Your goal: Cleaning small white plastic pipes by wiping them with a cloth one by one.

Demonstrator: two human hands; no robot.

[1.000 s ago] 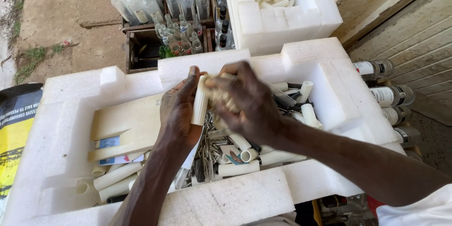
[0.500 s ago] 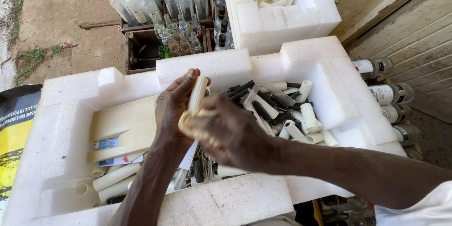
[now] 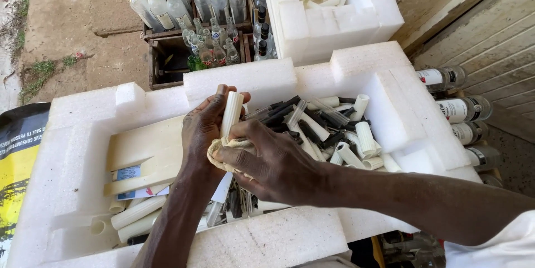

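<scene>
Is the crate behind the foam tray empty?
No, the crate holds many upright glass bottles with dark caps, behind the foam tray.

The right hand (image 3: 267, 165), which a second ago covers the top of the cream ribbed tube (image 3: 230, 114), now sits lower, at the tube's base, pressing a pale cloth (image 3: 225, 148) there. The tube's upper end now shows bare above the left hand (image 3: 203, 131), and more loose tubes (image 3: 334, 131) right of the cream ribbed tube show.
</scene>
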